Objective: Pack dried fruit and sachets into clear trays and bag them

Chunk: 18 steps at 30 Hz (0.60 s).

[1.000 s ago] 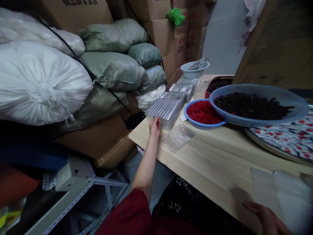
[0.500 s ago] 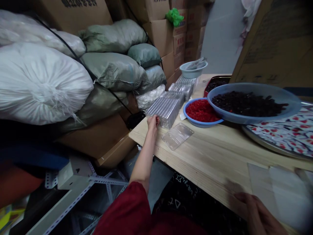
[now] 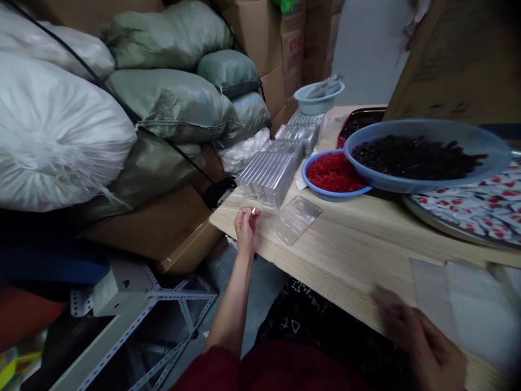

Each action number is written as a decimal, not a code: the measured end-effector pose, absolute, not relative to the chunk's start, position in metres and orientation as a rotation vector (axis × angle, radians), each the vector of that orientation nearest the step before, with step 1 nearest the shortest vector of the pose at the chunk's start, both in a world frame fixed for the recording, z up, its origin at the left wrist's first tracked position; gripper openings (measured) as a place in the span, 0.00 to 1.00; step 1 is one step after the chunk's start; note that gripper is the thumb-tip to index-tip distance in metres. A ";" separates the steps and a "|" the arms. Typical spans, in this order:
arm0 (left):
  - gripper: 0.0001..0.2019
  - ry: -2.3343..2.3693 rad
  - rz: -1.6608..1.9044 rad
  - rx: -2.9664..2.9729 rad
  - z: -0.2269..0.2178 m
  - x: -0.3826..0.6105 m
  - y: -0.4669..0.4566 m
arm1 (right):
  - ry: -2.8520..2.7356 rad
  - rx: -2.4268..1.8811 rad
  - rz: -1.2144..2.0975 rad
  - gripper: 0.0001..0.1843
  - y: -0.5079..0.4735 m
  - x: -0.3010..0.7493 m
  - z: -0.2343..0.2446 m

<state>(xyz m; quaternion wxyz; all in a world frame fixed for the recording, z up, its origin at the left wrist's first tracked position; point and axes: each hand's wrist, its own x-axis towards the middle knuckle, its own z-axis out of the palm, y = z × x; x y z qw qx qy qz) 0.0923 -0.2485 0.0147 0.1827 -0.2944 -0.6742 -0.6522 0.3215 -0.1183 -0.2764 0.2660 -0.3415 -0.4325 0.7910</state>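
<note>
Clear ribbed plastic trays [image 3: 266,176], stacked, sit near the left front corner of the pale wooden bench [image 3: 350,239], long axis slanting from near left to far right. Two more clear stacks [image 3: 295,138] continue in line along the bench's left edge toward its far end.

Left hand [image 3: 246,231]: at the front edge, just before the nearest stack, with thumb and fingertips pinched narrow on a small bright sliver [image 3: 253,210], too small for me to identify from here.

Right hand [image 3: 423,342]: blurred, over the front edge, fingers curled, beside pale paper sheets [image 3: 464,304]. I cannot tell whether it holds anything.

Loose clear plastic lid [image 3: 296,220]: flat, just right of the left hand, near the front edge.

Also logged on the bench: small blue bowl [image 3: 325,193] of red pieces [image 3: 334,171], touching a larger blue basin [image 3: 423,127] of dark pieces [image 3: 415,157], which overhangs a round metal tray [image 3: 431,222] of printed sachets. White sacks [image 3: 52,130] and grey-green sacks [image 3: 171,103] are piled beyond the left edge.
</note>
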 end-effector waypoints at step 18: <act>0.14 -2.840 -0.790 -1.199 -0.098 0.170 -0.224 | -1.243 -0.519 2.038 0.34 -0.079 0.261 -0.290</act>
